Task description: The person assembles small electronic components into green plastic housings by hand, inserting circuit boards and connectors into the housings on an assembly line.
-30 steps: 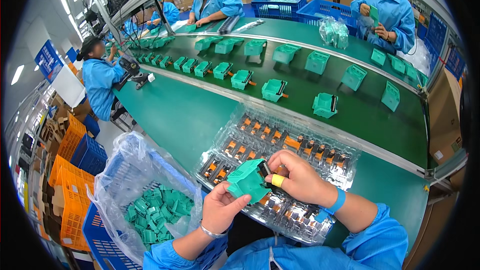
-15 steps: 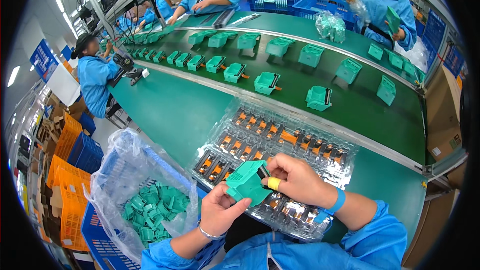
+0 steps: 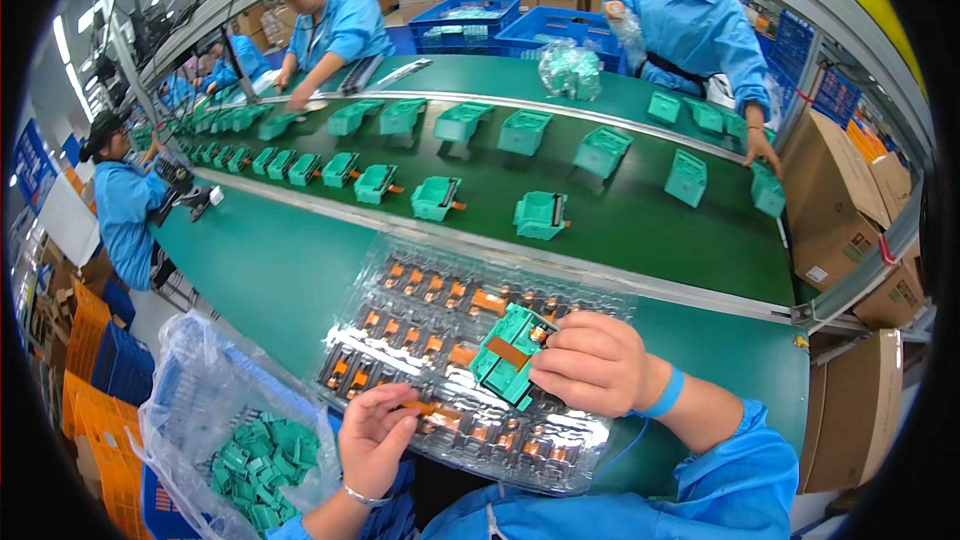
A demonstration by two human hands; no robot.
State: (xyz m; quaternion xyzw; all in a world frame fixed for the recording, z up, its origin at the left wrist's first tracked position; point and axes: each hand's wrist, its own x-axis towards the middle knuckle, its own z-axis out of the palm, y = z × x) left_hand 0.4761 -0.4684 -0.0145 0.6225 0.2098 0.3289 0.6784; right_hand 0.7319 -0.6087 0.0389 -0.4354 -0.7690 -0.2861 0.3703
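Note:
My right hand (image 3: 592,364) grips a green plastic housing (image 3: 490,372) by its right side, above the tray. The housing is turned so that a flat orange-brown strip (image 3: 508,351) shows across it. My left hand (image 3: 376,437) is off the housing, at the tray's near left part, with thumb and fingers apart and curled. An orange strip (image 3: 432,409) lies right by its fingertips; whether they touch is unclear. Under both hands is a clear plastic tray (image 3: 372,278), holding rows of small black parts with orange strips.
A green conveyor (image 3: 640,230) carries rows of green housings beyond the tray. At lower left, a blue crate (image 3: 165,505) lined with a clear bag holds loose green pieces (image 3: 262,468). Co-workers in blue stand across the belt; one person's hand (image 3: 763,152) touches a housing at the right end.
My left hand has let go of the housing and moved down-left to the tray. My right hand now holds the housing alone, turned over. The view has shifted; belt housings appear further left.

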